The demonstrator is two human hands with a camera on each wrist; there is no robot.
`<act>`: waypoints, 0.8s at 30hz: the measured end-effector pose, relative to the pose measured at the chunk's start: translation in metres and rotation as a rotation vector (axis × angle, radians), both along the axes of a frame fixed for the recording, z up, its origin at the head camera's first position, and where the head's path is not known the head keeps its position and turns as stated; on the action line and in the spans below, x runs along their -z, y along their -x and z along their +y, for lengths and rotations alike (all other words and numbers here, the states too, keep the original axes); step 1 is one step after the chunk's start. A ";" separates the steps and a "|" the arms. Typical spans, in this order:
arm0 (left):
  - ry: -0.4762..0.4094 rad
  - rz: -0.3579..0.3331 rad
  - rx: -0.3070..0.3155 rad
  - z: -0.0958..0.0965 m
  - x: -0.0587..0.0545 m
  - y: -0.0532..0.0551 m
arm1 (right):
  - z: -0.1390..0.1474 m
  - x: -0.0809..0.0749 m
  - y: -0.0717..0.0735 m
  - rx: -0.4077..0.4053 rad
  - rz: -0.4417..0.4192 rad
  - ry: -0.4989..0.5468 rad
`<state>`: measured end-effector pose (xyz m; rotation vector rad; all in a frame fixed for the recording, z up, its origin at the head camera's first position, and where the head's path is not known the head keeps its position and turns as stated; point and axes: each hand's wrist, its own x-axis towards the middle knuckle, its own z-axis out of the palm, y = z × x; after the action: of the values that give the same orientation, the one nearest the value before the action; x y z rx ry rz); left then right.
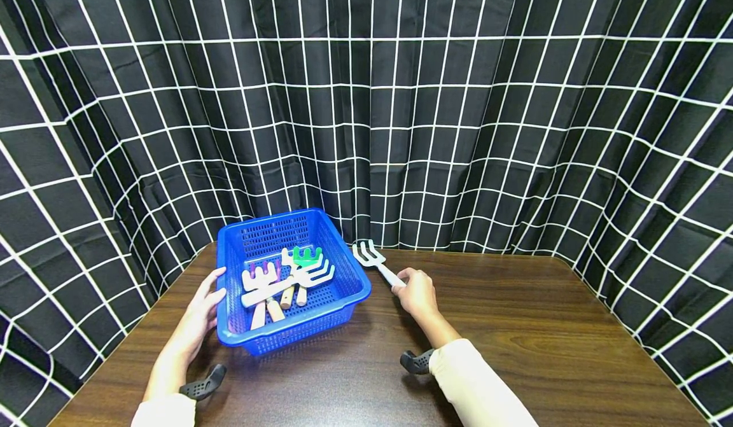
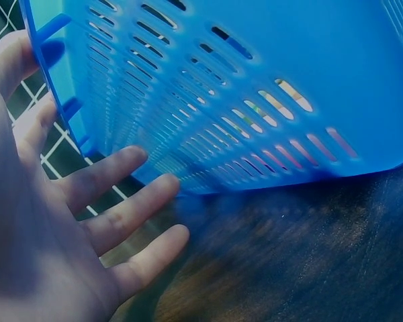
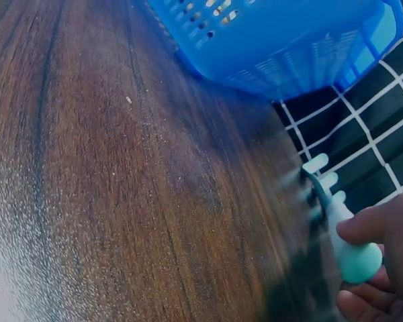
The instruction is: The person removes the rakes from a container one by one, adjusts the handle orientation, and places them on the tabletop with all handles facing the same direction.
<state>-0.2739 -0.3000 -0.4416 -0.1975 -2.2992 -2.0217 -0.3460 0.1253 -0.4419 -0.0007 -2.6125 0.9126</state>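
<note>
A blue plastic basket (image 1: 329, 312) stands left of the middle of the table. Inside lie several small hand rakes, among them a pale blue one (image 1: 269, 292) across the top, a green-headed one (image 1: 307, 256) and some with wooden handles (image 1: 276, 310). My left hand (image 1: 200, 315) is at the basket's left side, fingers spread. In the left wrist view, two of its digits reach the rim (image 2: 43, 74) and the others extend below along the slotted wall. To the basket's right, my right hand (image 1: 418, 293) grips the handle of a white hand rake (image 1: 372, 258), whose tines point away toward the curtain.
The brown wooden table (image 1: 515, 325) extends to the right of the basket. A black curtain with a white grid (image 1: 435, 128) hangs around its back and sides. Black bands (image 1: 417, 362) sit on both wrists.
</note>
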 end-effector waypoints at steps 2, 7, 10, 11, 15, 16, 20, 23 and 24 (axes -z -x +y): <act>0.002 -0.003 0.002 0.000 0.000 0.000 | -0.001 0.000 -0.001 -0.003 -0.017 0.001; 0.003 0.000 0.001 0.000 -0.001 0.000 | 0.000 0.001 -0.001 -0.013 -0.033 0.003; 0.003 -0.002 0.002 0.000 -0.001 0.000 | 0.001 0.002 -0.001 -0.022 -0.036 0.007; 0.004 -0.002 0.001 0.000 -0.001 -0.001 | 0.002 0.003 -0.001 -0.025 -0.038 0.010; 0.001 -0.003 0.005 -0.001 -0.001 -0.001 | 0.004 0.006 0.000 -0.042 -0.046 0.016; 0.001 -0.003 0.007 -0.001 -0.001 0.000 | 0.004 0.006 0.000 -0.044 -0.048 0.015; -0.011 0.008 0.013 -0.001 0.001 0.001 | 0.004 0.007 -0.001 -0.054 -0.052 0.013; -0.024 0.019 0.011 -0.001 0.002 0.002 | 0.005 0.007 -0.001 -0.061 -0.048 0.013; -0.030 0.022 0.013 -0.001 0.003 0.002 | 0.005 0.007 -0.001 -0.061 -0.047 0.013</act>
<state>-0.2758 -0.3014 -0.4443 -0.2324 -2.2590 -2.0484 -0.3450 0.1302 -0.4485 0.0555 -2.6628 0.9614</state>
